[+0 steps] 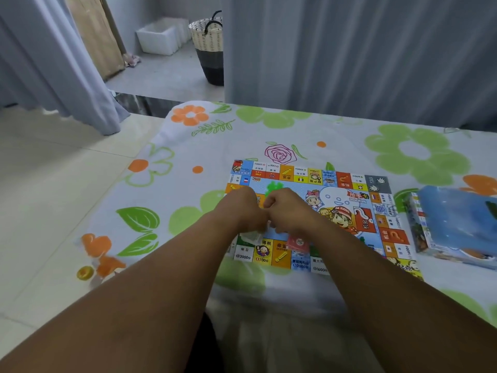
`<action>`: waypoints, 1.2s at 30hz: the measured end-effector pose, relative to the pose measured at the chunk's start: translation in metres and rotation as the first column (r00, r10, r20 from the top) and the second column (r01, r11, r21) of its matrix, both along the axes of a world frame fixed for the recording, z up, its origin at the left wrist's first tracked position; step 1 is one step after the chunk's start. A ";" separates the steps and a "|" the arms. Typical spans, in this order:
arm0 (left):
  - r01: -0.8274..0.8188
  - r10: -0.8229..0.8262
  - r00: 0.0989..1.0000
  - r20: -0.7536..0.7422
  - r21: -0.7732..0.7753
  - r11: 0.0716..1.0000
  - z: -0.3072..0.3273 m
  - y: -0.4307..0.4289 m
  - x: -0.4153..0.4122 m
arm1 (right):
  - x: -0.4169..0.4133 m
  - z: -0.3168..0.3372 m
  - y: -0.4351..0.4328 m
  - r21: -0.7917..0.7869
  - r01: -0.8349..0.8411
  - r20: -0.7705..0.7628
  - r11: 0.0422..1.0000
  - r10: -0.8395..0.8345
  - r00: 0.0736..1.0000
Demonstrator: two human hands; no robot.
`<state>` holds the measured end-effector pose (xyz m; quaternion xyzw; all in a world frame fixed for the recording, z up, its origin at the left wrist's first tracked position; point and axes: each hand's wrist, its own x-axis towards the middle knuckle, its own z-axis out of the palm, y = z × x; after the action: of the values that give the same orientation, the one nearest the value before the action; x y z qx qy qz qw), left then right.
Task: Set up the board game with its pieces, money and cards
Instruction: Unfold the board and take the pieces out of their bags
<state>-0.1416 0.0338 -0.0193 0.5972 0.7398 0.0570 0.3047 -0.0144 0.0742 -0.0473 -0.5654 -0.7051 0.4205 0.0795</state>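
Game board (349,184) lies flat and unfolded on the bench (336,135), over a floral cloth. Its long axis runs left to right, with the right end slanting slightly toward the person. Both hands are over the left-centre part of the board, knuckles touching and backs toward the camera. Left hand (242,208): fingers curled under. Right hand (290,211): fingers curled into a loose fist. Between them and just below hangs a small clear packet (252,234). Both hands appear to pinch it as if to tear it open, but the fingertips are hidden, so the grip is inferred. Its contents cannot be made out. Red card pack (297,242) rests on the board just on the person's side of the right hand, near the bottom row of squares. It is closer to the right hand than to the left. Green pieces (274,186) sit on the board just beyond the hands, on the far side. Game box (457,227) lies well apart to the right, off the board edge, on the right hand's side. Judgement: setup is at an early stage. The board is placed, and no money or cards look laid out. The next move turns on the packet being directly between the two hands, so it needs no reach, only a pull apart over the board centre. Risk: small contents scattering onto the cloth.
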 end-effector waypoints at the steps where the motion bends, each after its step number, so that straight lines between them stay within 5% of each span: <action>1: -0.006 0.005 1.000 0.024 0.022 1.000 0.003 0.002 0.004 | 0.004 0.004 0.000 0.023 0.013 -0.002 1.000 -0.012 1.000; 7: -0.033 0.023 0.997 0.067 0.137 0.990 0.019 0.012 0.039 | 0.052 0.029 0.002 0.151 0.128 -0.067 0.980 -0.120 0.991; 20: 0.167 -0.212 0.966 0.150 0.266 0.949 0.032 0.036 0.198 | 0.210 0.051 0.002 0.250 0.384 -0.063 0.889 -0.380 0.923; 28: 0.329 -0.397 0.912 0.105 0.392 0.859 0.028 0.046 0.295 | 0.332 0.058 0.016 0.397 0.407 0.124 0.822 -0.488 0.864; 36: 0.515 -0.543 0.840 -0.021 0.347 0.784 -0.006 0.059 0.345 | 0.419 0.049 0.037 0.502 0.203 0.375 0.841 -0.423 0.825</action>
<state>0.2034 0.0929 -0.0254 0.8209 0.5087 0.1194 0.2303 0.4047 0.1112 0.0016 -0.7280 -0.6734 0.0796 0.1010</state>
